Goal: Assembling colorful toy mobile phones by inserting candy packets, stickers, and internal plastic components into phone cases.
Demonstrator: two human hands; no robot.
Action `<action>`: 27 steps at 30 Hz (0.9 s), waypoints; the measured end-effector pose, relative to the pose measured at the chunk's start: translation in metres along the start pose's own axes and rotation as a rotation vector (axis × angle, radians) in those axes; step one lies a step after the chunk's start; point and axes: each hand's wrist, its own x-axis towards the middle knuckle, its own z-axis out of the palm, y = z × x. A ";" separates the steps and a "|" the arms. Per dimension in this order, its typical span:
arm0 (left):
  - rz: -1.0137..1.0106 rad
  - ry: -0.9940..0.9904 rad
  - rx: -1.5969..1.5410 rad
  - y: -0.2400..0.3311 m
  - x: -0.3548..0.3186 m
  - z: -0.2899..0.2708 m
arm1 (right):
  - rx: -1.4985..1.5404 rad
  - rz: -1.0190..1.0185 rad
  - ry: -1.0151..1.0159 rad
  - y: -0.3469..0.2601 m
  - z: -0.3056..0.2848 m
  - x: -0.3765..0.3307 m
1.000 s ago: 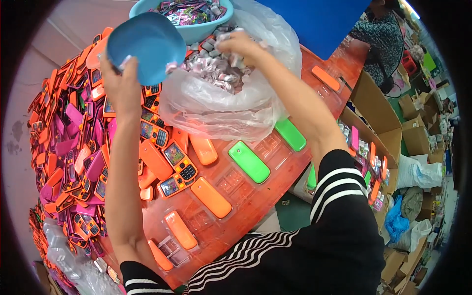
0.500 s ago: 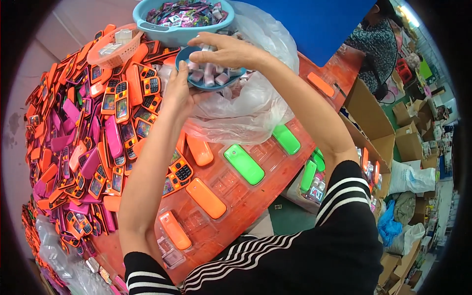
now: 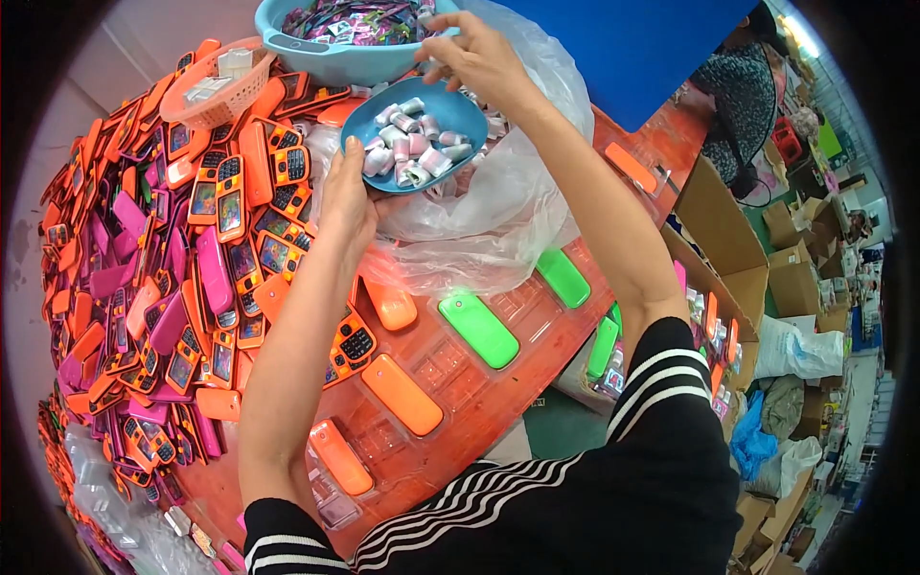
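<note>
My left hand [image 3: 349, 196] grips the near left edge of a small blue bowl [image 3: 457, 110], thumb on the rim and fingers underneath. Inside it lie several small silvery-pink rolled pieces [image 3: 418, 144]. Beyond the bowl my right hand [image 3: 481, 65] hovers with bent fingers apart, near the right rim of a large light-blue basin [image 3: 331, 65]; nothing shows in its grasp. Shiny purple and green packets [image 3: 356, 21] fill that basin. Under the bowl spreads a clear plastic bag [image 3: 479, 220] with more small pieces inside.
Orange and magenta toy phones [image 3: 230, 196] are heaped at the left. A pink basket [image 3: 216, 96] holds white boxes. On the red table [image 3: 479, 422], orange and green phones sit in clear trays. A cardboard box [image 3: 714, 225] stands at right; another person [image 3: 738, 96] sits beyond.
My right hand has lifted off the bowl and moved up and to the right. The bowl now tips more toward me, showing the pieces in it.
</note>
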 end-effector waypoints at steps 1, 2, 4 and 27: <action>0.010 0.006 -0.011 -0.001 0.000 0.001 | -0.006 -0.001 0.004 0.011 -0.003 0.003; 0.041 0.049 -0.051 -0.004 -0.003 0.000 | -0.076 0.060 0.040 0.022 -0.005 0.006; 0.104 0.199 -0.144 -0.002 -0.016 0.003 | -0.508 0.037 0.036 0.049 -0.005 0.010; 0.251 0.182 -0.121 0.015 -0.037 -0.048 | -0.895 0.108 -0.413 0.085 0.046 -0.021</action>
